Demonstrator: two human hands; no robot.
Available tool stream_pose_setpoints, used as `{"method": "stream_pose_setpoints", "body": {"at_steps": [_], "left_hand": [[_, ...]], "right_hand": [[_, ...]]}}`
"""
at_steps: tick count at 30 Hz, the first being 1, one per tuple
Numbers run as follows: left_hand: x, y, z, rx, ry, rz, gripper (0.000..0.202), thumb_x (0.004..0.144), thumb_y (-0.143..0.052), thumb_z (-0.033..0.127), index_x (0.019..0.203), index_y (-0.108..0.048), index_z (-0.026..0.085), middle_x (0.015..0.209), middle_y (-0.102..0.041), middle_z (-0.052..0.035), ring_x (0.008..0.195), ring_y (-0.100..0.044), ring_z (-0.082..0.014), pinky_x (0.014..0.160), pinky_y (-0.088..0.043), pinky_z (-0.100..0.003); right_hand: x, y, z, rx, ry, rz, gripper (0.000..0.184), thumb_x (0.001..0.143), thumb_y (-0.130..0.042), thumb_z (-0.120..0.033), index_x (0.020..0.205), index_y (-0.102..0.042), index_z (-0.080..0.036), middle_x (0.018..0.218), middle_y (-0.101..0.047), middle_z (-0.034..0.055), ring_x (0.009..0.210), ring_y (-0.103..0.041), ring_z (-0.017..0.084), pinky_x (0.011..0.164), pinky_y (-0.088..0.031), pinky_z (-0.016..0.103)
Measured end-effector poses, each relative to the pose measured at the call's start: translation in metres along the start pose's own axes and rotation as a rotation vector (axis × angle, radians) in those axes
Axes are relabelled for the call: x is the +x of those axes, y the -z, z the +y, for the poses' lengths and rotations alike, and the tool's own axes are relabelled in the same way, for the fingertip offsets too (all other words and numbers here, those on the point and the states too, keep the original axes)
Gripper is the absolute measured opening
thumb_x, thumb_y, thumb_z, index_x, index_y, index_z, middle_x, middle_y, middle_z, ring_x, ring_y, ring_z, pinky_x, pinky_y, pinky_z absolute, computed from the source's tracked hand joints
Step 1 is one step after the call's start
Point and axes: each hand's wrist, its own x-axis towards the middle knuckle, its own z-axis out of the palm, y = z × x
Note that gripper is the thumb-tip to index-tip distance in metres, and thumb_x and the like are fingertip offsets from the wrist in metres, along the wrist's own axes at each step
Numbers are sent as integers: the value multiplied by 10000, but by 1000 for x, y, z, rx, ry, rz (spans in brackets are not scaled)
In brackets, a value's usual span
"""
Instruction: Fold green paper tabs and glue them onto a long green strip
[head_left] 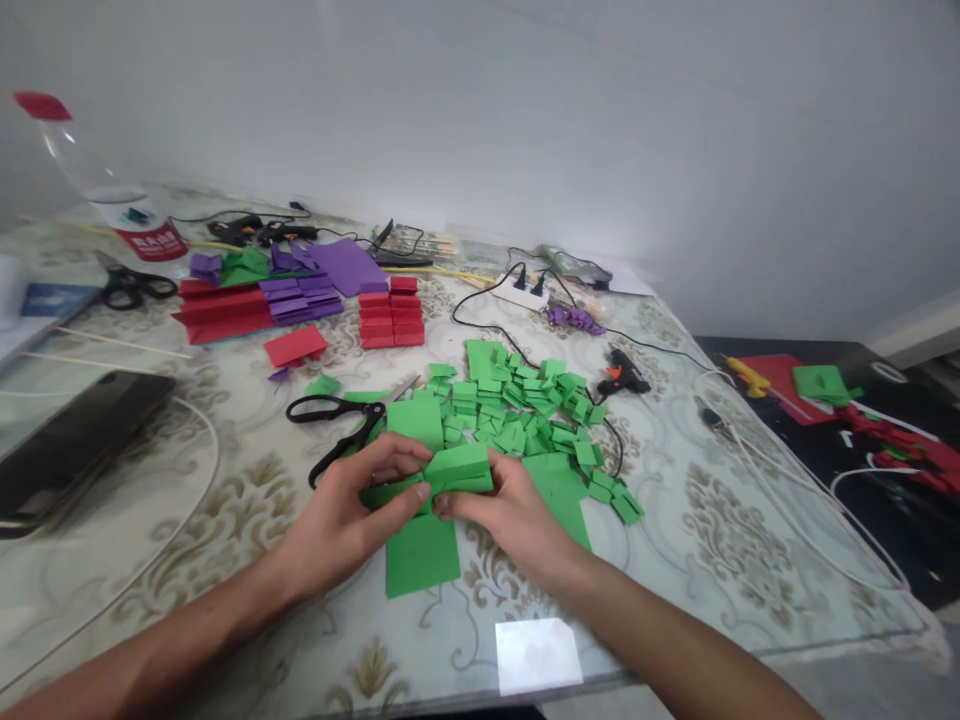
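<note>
Between my two hands is a folded piece of green paper (pixel 459 462), with a crease running along its length. My left hand (pixel 367 500) pinches its left end between thumb and fingers. At the other end, my right hand (pixel 510 505) grips it with the thumb in front and the fingers behind. Beneath them lies a flat green sheet (pixel 422 555). Black-handled scissors (pixel 341 425) rest just beyond my left hand, blades partly covered by green paper. A heap of small folded green paper pieces (pixel 525 405) spreads behind my hands.
Red folded papers (pixel 391 315) and purple folded papers (pixel 300 298) lie farther back. A glue gun (pixel 624 373) sits right of the heap, near a power strip (pixel 521 290) with cords. At left are a phone (pixel 79 440), a bottle (pixel 135 215) and second scissors (pixel 131 285).
</note>
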Motion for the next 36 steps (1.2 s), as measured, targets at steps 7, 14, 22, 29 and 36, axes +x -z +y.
{"method": "stream_pose_setpoints", "body": {"at_steps": [7,14,22,29,36], "left_hand": [[5,1,2,98,-4,11,106,879,-704,322,903,-706,218,815,-743,-10,799,-706,-198,741,-552,-295],[2,5,8,152,-42,9,84,885,-682,291,936,-715,233,891,-765,-18,873,-726,-219,786,-553,-308],[2,5,8,113,-2,60,73,844,-723,308,878,-774,267,830,-775,-5,793,-715,-217,755,-561,-318],[-1,10,10,144,-53,51,77,864,-716,302,867,-790,281,828,-786,-1,782,-711,-211,738,-541,-311],[-2,7,9,256,-270,74,99,897,-675,204,913,-762,249,885,-793,-17,805,-734,-194,750,-553,-294]], "right_hand": [[-2,4,-11,-272,161,16,243,760,-797,-289,990,-737,-240,881,-690,3,742,-600,170,672,-465,292],[-1,6,-5,-375,208,91,159,796,-759,-343,914,-736,-239,556,-441,-56,499,-390,129,469,-276,256],[-4,2,-7,-282,251,48,102,839,-711,-302,902,-770,-248,726,-629,3,585,-502,140,527,-486,272],[-9,1,-13,-83,181,-29,109,847,-678,-273,898,-771,-245,965,-718,37,826,-650,186,703,-656,361],[-8,3,-11,-101,244,-76,263,790,-819,-324,1023,-742,-230,1078,-726,65,979,-709,229,758,-620,346]]}}
